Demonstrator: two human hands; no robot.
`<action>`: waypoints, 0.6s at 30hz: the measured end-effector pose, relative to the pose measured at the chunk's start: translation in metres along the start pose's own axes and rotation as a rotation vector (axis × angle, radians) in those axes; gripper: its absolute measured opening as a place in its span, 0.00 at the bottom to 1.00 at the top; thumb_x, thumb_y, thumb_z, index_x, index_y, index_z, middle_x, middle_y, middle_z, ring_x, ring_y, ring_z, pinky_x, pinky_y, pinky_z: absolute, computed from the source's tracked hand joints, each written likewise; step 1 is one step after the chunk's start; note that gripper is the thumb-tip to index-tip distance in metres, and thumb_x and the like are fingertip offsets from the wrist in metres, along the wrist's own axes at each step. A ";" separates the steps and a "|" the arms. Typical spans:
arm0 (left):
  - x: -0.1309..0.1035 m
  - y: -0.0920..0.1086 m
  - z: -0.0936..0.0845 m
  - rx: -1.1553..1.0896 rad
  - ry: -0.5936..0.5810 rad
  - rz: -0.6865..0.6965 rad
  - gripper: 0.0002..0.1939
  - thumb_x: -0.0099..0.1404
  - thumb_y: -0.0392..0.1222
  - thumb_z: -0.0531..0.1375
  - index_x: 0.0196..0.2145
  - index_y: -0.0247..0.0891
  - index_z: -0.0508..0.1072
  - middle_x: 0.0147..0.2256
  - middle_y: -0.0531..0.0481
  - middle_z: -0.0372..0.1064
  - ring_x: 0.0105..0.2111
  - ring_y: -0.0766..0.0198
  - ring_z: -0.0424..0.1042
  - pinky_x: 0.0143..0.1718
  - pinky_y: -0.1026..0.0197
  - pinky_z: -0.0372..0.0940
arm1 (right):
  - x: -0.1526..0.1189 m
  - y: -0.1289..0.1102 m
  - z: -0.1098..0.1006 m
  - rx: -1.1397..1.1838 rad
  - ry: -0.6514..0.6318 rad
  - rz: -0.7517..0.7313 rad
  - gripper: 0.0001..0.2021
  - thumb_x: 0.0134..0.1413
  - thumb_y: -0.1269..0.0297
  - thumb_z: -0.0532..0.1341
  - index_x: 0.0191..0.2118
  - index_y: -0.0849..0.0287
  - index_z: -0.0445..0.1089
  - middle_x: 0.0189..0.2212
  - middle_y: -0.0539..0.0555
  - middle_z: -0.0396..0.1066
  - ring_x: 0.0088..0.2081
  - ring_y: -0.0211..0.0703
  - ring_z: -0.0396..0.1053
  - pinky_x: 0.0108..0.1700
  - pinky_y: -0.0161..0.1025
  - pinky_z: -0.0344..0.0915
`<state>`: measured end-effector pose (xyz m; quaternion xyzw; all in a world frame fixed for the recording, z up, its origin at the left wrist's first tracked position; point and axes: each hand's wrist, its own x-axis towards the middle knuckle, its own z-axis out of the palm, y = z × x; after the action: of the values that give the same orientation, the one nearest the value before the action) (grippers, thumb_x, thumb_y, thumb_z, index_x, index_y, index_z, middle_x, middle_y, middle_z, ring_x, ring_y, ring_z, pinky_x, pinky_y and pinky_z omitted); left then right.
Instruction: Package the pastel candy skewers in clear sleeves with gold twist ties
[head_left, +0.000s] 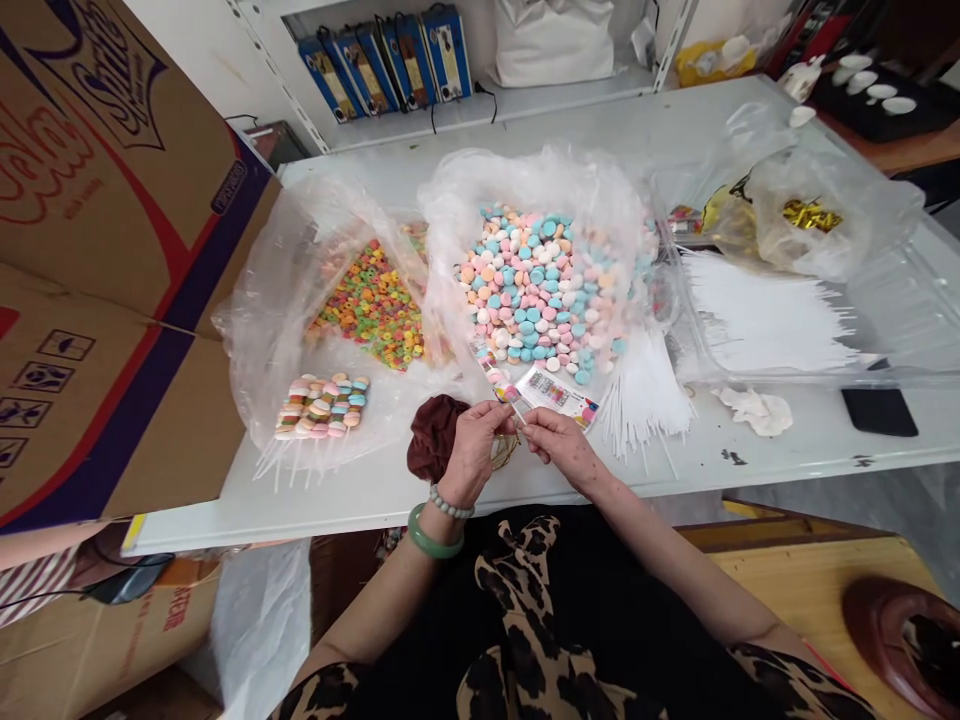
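Note:
My left hand [478, 445] and my right hand [561, 445] meet close together over the front of the table. Their fingertips pinch a small pale strip [519, 404], partly covered by the fingers; its kind is unclear. Just behind it lie printed labels [559, 395]. A dark brown cloth [435, 437] is beside my left hand. Beyond my hands, an open plastic bag holds pastel round candies [525, 290]. Ring-shaped colourful candies [379, 300] fill another bag to the left. Finished-looking candy skewers [322, 405] on white sticks lie at the left. Loose white sticks [649, 395] fan out at the right.
A large cardboard box [112, 270] stands at the left edge. On the right, a clear plastic tray [795, 378] contains more white sticks [765, 310]. A crumpled tissue [757, 410] and a black flat object [879, 412] lie near the front edge. Blue boxes [386, 65] fill a back shelf.

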<state>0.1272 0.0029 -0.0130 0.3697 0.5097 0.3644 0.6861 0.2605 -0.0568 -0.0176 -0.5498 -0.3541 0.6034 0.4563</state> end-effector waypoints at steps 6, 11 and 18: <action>-0.013 -0.007 0.004 0.249 0.101 0.215 0.13 0.53 0.38 0.60 0.15 0.38 0.61 0.17 0.58 0.53 0.21 0.70 0.52 0.25 0.64 0.50 | -0.002 0.005 0.001 -0.193 0.081 -0.083 0.08 0.51 0.58 0.57 0.26 0.56 0.64 0.18 0.45 0.59 0.22 0.36 0.57 0.26 0.34 0.55; -0.029 -0.013 0.012 0.409 0.044 0.326 0.17 0.55 0.38 0.60 0.15 0.38 0.55 0.19 0.57 0.48 0.23 0.69 0.48 0.24 0.63 0.46 | 0.002 0.017 0.003 -0.735 0.292 -0.451 0.12 0.61 0.62 0.49 0.29 0.56 0.63 0.26 0.52 0.68 0.31 0.42 0.65 0.34 0.38 0.57; -0.026 0.002 0.000 0.038 -0.183 -0.104 0.16 0.49 0.47 0.71 0.32 0.38 0.74 0.28 0.52 0.69 0.26 0.68 0.65 0.28 0.65 0.57 | -0.006 0.017 -0.005 -1.050 0.416 -0.623 0.13 0.65 0.66 0.48 0.32 0.58 0.67 0.27 0.55 0.71 0.29 0.42 0.66 0.32 0.38 0.53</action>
<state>0.1213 -0.0188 -0.0002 0.3877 0.4702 0.2833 0.7405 0.2623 -0.0682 -0.0326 -0.6770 -0.6493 0.0698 0.3394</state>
